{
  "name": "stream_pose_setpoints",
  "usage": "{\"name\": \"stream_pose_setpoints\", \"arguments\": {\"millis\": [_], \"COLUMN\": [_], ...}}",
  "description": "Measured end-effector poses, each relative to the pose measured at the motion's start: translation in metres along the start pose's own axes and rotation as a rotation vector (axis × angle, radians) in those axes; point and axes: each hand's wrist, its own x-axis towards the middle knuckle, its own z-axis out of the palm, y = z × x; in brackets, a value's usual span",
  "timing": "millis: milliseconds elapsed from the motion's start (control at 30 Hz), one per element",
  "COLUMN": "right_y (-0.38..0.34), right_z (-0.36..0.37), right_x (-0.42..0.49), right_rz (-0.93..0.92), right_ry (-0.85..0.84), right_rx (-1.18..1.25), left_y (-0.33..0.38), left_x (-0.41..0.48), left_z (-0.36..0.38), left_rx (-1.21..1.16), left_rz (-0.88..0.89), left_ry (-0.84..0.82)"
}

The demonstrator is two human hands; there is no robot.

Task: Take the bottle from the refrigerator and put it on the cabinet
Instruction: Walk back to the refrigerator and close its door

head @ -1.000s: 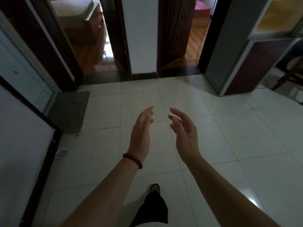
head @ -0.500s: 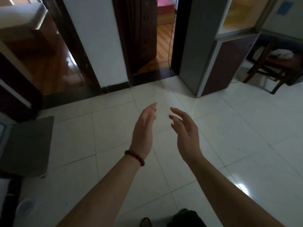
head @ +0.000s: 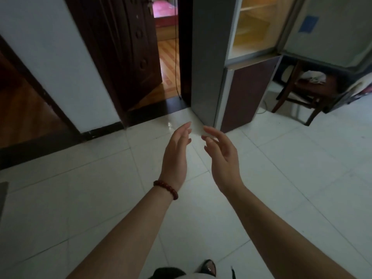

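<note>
Beyond the tiled floor (head: 281, 178) stood the refrigerator (head: 207, 57), upper door (head: 326, 33) open, chair (head: 298, 97) beside it — bottle not discernible. Left hand (head: 175, 158) and right hand (head: 223, 160) hovered, palms facing, fingers relaxed, empty.

The floor (head: 302, 178) is made of big, shiny white tiles. A white wall (head: 60, 57) stands at the back, with a dark strip (head: 100, 131) along its bottom. Beside it a dark brown door (head: 124, 47) is open. Behind the door is a bright room with a wooden floor (head: 169, 57) and something pink (head: 165, 9). A thin black cord (head: 176, 57) hangs down in the doorway. On the right stands a wooden chair (head: 302, 91) with a white cloth (head: 316, 76) on its seat.
</note>
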Motion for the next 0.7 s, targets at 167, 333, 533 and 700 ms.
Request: {"name": "stream_pose_setpoints", "arguments": {"millis": [167,333,533,700], "right_y": [0.014,0.034,0.046,0.043], "right_z": [-0.05,-0.087,-0.125,-0.148], "right_x": [0.073,0.165,0.296,0.397], "right_rz": [0.017,0.003,-0.056,-0.093], "right_ry": [0.075,0.13,0.161,0.186], "right_rx": [-0.014,-0.028,-0.048,-0.03], "left_y": [0.004,0.002,0.021,0.043], "left_x": [0.068,0.156,0.289,0.387], "left_z": [0.06,0.114,0.174,0.205], "left_rx": [0.004,-0.009,-0.063,-0.094], "left_rz": [0.012,0.035,0.099,0.128], "left_ry": [-0.051,-0.094,-0.167,-0.208]}}
